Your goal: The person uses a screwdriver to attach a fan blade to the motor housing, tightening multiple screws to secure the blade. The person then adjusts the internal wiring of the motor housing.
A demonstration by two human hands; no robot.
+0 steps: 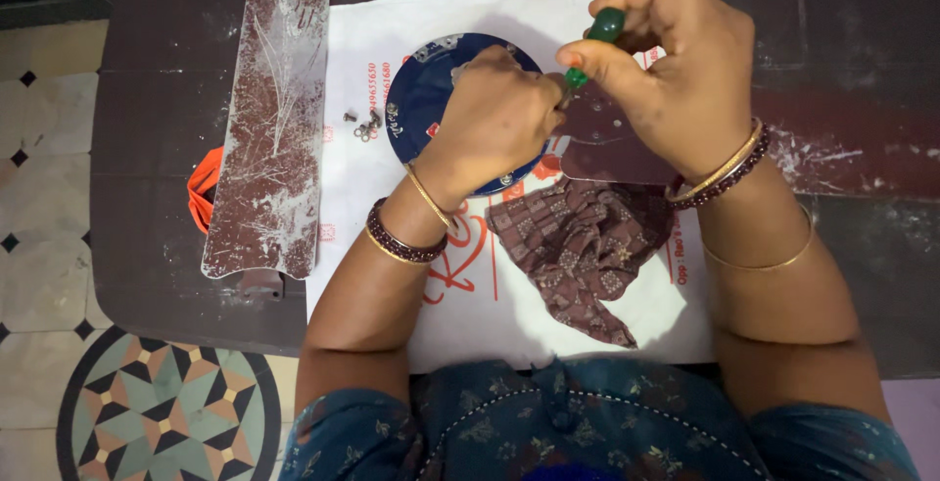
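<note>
Holding a screwdriver (pixel 599 38) with a green handle, the right hand (pixel 676 70) was closed around the handle, with the fingers wrapped tight and the tool pointing down and to the left. The left hand (pixel 494 119) lay on a round dark blue disc (pixel 416 99) and was curled near the tip of the screwdriver; I could not tell if it pinched a small part or only steadied the work, because the fingertips were hidden.

The disc rested on a white printed sheet (pixel 352 207) that covered the middle of a dark table (pixel 147 148). A dusty brown blade (pixel 607 138) lay touching the disc on its right side, mostly under the hands. A second long blade (pixel 269 119), worn and scratched, lay well apart on the left, and a few small screws (pixel 364 126) lay between it and the disc. A patterned brown cloth (pixel 578 246) was just below the hands.

To my judgement, the step in hand was turning a screw where the blade met the disc. The next move would call for keeping the tip straight in the screw head, with steady pressure, while the left hand stopped the disc from turning.
</note>
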